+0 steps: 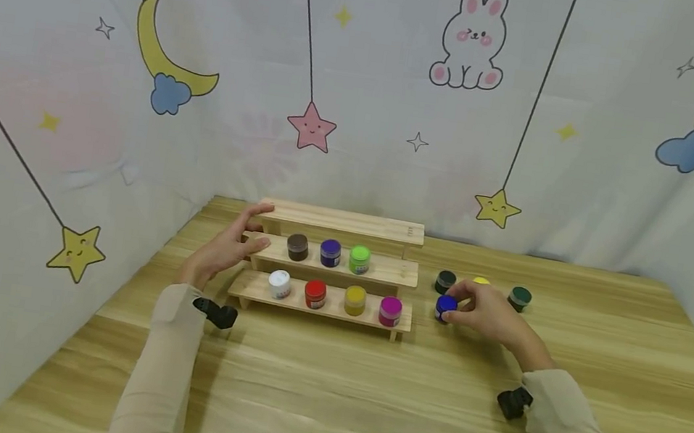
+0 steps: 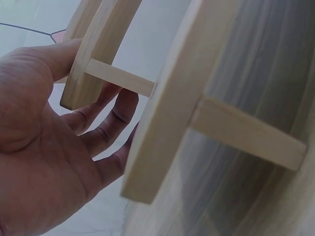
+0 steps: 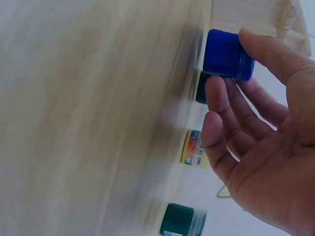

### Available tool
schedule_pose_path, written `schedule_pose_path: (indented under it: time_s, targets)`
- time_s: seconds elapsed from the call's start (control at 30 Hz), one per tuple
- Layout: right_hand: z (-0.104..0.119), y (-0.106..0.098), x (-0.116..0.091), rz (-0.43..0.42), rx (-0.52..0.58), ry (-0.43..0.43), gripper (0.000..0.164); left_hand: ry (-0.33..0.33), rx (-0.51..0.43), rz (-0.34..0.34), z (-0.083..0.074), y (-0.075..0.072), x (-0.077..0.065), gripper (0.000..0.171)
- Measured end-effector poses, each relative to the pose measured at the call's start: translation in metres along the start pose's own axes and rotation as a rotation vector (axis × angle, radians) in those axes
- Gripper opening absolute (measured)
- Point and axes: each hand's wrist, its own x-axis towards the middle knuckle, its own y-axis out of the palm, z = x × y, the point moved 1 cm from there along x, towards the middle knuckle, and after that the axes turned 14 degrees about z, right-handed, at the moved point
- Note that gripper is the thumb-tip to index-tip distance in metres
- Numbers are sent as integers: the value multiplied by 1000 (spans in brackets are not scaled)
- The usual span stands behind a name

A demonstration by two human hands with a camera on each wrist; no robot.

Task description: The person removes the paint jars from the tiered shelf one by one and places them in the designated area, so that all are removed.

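Observation:
My right hand (image 1: 488,313) pinches a blue paint jar (image 1: 446,308) between thumb and fingers, just right of a three-tier wooden rack (image 1: 333,261). In the right wrist view the blue jar (image 3: 227,55) lies between the thumb and the fingertips. My left hand (image 1: 226,248) grips the rack's left end, with the thumb at the middle tier and the fingers higher up. The left wrist view shows fingers (image 2: 115,120) passing behind the planks. Brown (image 1: 297,247), purple (image 1: 330,252) and light green (image 1: 359,259) jars stand on the middle tier.
White (image 1: 279,284), red (image 1: 315,293), ochre (image 1: 355,300) and magenta (image 1: 390,311) jars line the bottom tier. Right of the rack, a black-looking jar (image 1: 445,282), a partly hidden yellow jar (image 1: 481,281) and a dark green jar (image 1: 519,298) stand on the table. Behind hangs a patterned curtain (image 1: 390,90).

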Motion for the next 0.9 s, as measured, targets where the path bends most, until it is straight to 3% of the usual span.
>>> schedule_pose_path:
  time_s: [0.33, 0.57, 0.9]
  targets:
    - [-4, -1, -2, 21, -8, 4, 32, 4, -6, 7, -1, 2, 2, 65]
    - [-6, -5, -8, 55, 31, 7, 42, -6, -2, 13, 1, 3, 4, 64]
    - [15, -19, -10, -12, 89, -26, 51, 5, 5, 1, 5, -1, 3, 64]
